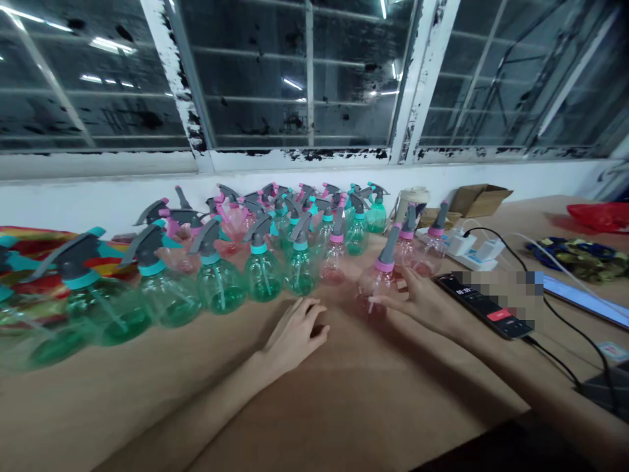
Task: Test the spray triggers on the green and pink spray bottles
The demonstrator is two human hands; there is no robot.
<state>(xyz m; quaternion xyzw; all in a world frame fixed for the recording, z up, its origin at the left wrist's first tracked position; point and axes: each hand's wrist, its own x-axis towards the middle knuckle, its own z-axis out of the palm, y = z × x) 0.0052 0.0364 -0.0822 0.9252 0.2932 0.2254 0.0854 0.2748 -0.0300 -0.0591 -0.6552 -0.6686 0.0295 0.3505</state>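
Note:
Several round spray bottles stand on a brown table, green ones with teal collars and pink ones with grey triggers. My right hand rests against the right side of a pink spray bottle, fingers stretched along it. My left hand lies on the table just in front of the green bottles, fingers loosely curled, holding nothing.
A phone with a lit screen lies right of my right hand, cables running from it. A white power strip, a cardboard box, a red bag and a tablet sit further right. Windows run along the back wall.

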